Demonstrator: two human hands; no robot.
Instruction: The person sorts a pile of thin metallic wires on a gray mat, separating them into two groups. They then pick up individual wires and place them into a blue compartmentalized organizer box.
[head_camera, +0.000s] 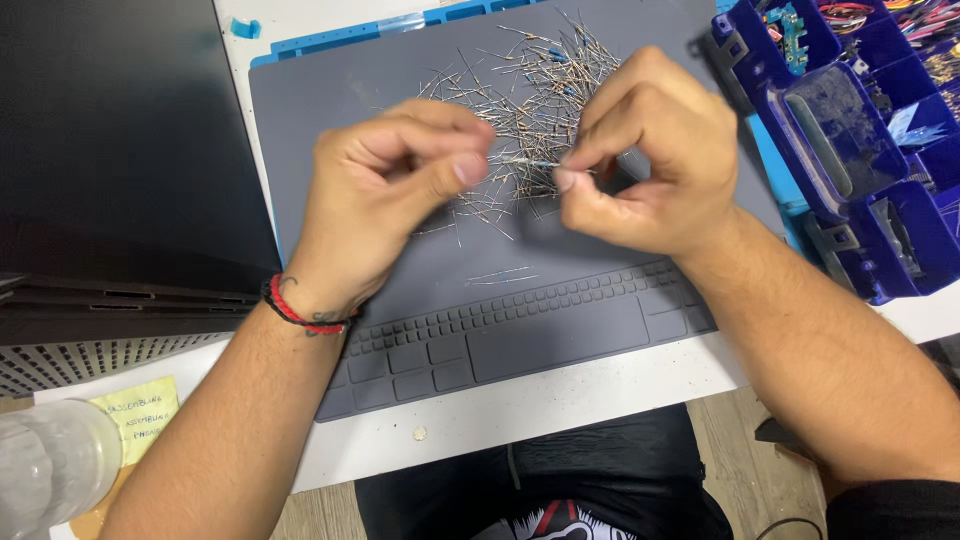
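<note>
A pile of small wire-legged resistors (535, 95) lies spread on a grey silicone work mat (420, 260). My left hand (385, 195) and my right hand (650, 160) hover over the pile's near edge, fingertips facing each other. Between them they pinch one thin resistor (525, 163) by its two leads, held level just above the mat. A red and black cord bracelet circles my left wrist. Two loose resistors (500, 276) lie apart on the mat, nearer to me.
A blue compartment box (860, 150) with small parts and wires stands at the right. A black device (110, 160) fills the left. A clear plastic bottle (50, 465) and a yellow note (135, 415) sit at the lower left. The mat's front has moulded tray slots (500, 335).
</note>
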